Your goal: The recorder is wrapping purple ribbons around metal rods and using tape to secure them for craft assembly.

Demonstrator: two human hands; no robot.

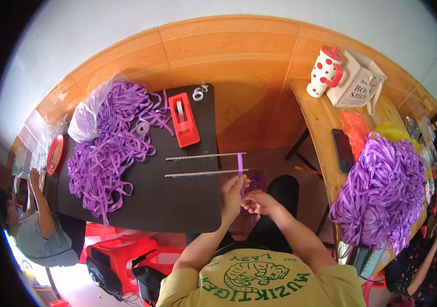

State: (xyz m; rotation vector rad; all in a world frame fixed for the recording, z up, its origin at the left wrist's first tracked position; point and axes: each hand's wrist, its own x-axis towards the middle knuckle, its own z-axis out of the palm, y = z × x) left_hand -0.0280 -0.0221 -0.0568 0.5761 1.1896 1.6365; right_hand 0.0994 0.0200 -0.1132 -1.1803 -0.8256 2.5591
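Note:
Two thin metal rods lie roughly parallel on the dark table, their right ends jutting past its edge. A narrow purple ribbon spans both rods near those ends and runs down to my hands. My left hand pinches the ribbon just below the nearer rod. Close beside it on the right, my right hand has its fingers curled closed by the ribbon's lower part; what lies in them is hidden. More purple ribbon shows dimly below, behind my hands.
On the dark table are a heap of purple ribbon, a red tape dispenser and tape rolls. The wooden table holds another ribbon heap, a phone, a dotted tumbler and a bag. People sit at both sides.

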